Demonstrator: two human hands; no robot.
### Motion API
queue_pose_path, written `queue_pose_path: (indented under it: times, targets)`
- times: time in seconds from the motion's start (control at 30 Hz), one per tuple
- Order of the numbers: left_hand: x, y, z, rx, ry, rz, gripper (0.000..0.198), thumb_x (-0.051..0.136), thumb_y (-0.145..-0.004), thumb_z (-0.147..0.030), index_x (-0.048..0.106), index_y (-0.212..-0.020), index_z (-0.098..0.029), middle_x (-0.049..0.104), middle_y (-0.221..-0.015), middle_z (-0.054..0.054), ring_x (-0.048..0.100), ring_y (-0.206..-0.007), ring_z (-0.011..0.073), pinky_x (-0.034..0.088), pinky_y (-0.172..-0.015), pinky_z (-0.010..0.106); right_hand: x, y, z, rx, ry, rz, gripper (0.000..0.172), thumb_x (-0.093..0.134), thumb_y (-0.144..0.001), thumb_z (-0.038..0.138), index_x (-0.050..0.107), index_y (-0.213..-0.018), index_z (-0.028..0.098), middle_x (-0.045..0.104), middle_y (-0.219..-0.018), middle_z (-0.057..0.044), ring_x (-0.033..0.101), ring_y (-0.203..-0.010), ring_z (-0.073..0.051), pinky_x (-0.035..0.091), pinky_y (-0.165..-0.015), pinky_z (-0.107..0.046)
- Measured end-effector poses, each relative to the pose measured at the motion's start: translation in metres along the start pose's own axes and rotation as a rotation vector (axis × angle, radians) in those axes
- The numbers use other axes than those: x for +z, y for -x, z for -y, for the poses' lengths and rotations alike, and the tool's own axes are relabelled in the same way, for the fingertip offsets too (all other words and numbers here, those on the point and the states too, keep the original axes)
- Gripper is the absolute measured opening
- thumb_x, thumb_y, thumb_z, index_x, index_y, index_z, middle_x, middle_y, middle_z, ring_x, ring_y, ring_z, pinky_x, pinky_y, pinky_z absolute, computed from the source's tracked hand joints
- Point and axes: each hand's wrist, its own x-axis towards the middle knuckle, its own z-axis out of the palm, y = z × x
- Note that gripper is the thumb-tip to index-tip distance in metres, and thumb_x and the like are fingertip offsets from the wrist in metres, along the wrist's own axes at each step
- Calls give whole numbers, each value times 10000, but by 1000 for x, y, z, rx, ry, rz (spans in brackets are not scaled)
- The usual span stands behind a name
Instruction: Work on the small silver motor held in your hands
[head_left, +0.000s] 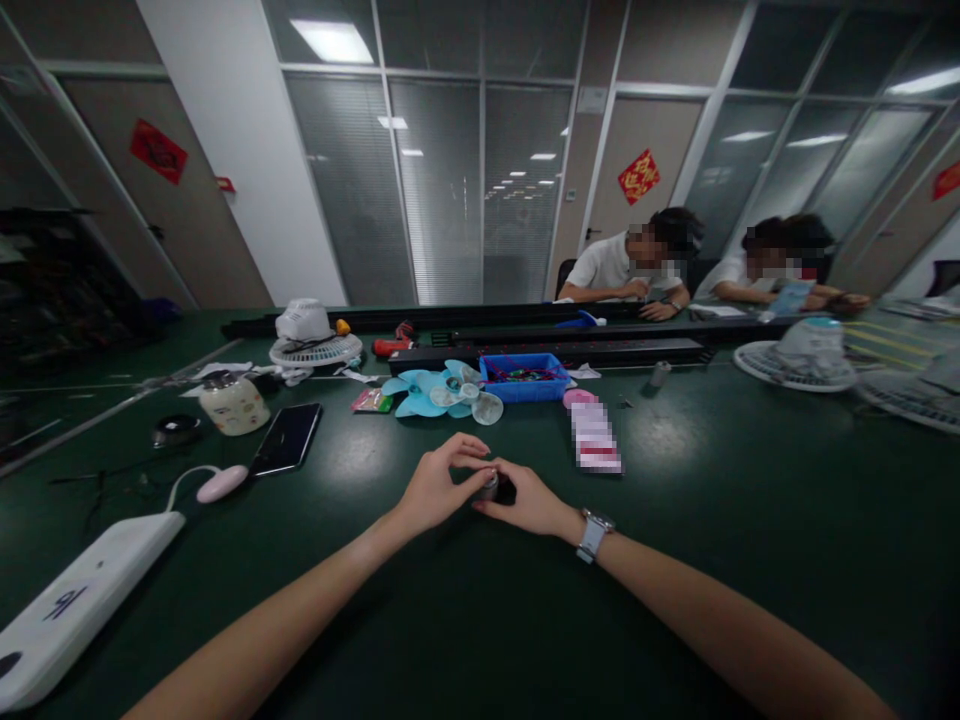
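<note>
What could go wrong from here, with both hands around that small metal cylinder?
The small metal cylinder could slip and roll across the table, as it looks round. The left hand and right hand crowd around it, so their fingers may obstruct each other. The blue fan blades lie just beyond and might be nudged.

The table (712,560) is dark green, the cylinder (490,488) silver-grey, the far basket (534,391) blue, the left jar (234,406) cream with coloured patches.

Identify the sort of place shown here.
Likely an office-like workshop: a green worktable bears light-blue fan blades and a blue bin of wires, with glass partitions behind.
</note>
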Motion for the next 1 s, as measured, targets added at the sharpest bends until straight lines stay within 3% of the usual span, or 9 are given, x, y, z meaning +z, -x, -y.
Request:
queue_pose_path:
  times: [0.27,0.6,0.73,0.9,1.0]
  targets:
    - [-2,-1,7,-5,20,52,278,681,-820,-290,604,-1073,-202,704,-1059,59,696,-1007,219,528,-903,345,0,1,1,-24,-3,-13,342,733,-784,317,581,-1056,177,652,-979,-38,618,-850,-177,485,-752,-297]
    - [8,-1,13,-80,67,-71,267,752,-750,-326,567,-873,-179,721,-750,16,723,-764,203,521,-740,301,0,1,-3,-8,56,2,301,717,-796,374,556,-959,178,620,-880,-15,588,-773,-163,450,-674,-277]
    - [8,-2,10,-65,45,-59,242,739,-759,-308,583,-894,-181,715,-796,16,715,-778,196,526,-734,302,0,1,-2,-18,39,5,311,718,-798,358,569,-1003,178,634,-923,-26,599,-809,-172,465,-707,-290]
    - [1,-2,9,52,-8,29,94,675,-818,-255,687,-882,-187,668,-1099,63,670,-993,194,514,-893,330,0,0,-2,-50,6,-1,386,722,-798,319,568,-1126,184,646,-1050,-52,616,-909,-189,482,-799,-320]
    - [-1,-3,10,55,36,67,144,675,-820,-245,691,-954,-195,631,-1208,76,666,-1022,192,519,-912,336,0,0,-3,-50,5,1,395,725,-794,323,571,-1131,186,652,-1041,-53,621,-902,-193,488,-805,-330]
